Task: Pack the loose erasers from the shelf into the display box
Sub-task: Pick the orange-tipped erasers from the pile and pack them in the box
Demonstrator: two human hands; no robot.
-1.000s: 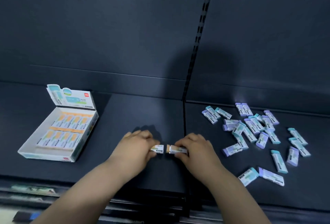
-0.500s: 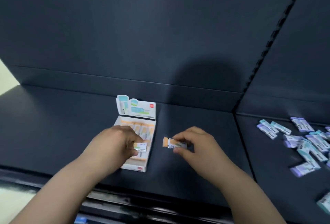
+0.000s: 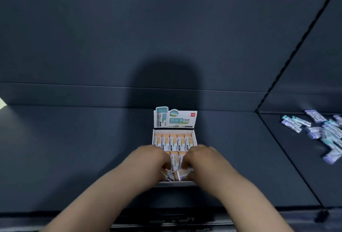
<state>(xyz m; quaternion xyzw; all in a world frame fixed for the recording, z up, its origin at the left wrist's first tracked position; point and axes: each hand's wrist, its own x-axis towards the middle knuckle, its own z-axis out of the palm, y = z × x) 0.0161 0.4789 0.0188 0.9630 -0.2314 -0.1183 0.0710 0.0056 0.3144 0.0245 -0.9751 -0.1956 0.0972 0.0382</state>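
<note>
Two hands meet over the near end of the display box (image 3: 194,135), which sits open on the dark shelf (image 3: 74,157) near the middle of the scene, its printed lid (image 3: 175,119) standing upright at the far side. The left hand (image 3: 149,161) has its fingers curled around a white-sleeved eraser (image 3: 169,176), and the right hand (image 3: 205,161) pinches an orange-tipped eraser (image 3: 182,173) just beside it. The two pieces lie close together at the box's near edge, though blur makes it hard to tell whether they touch. Five orange erasers lie side by side in the far row (image 3: 174,142) inside the box; a near row lies under the hands, mostly hidden. Well apart to the right, past a dark seam (image 3: 288,159) in the shelf, the loose erasers (image 3: 327,133), purple and teal, lie scattered in a heap.
</note>
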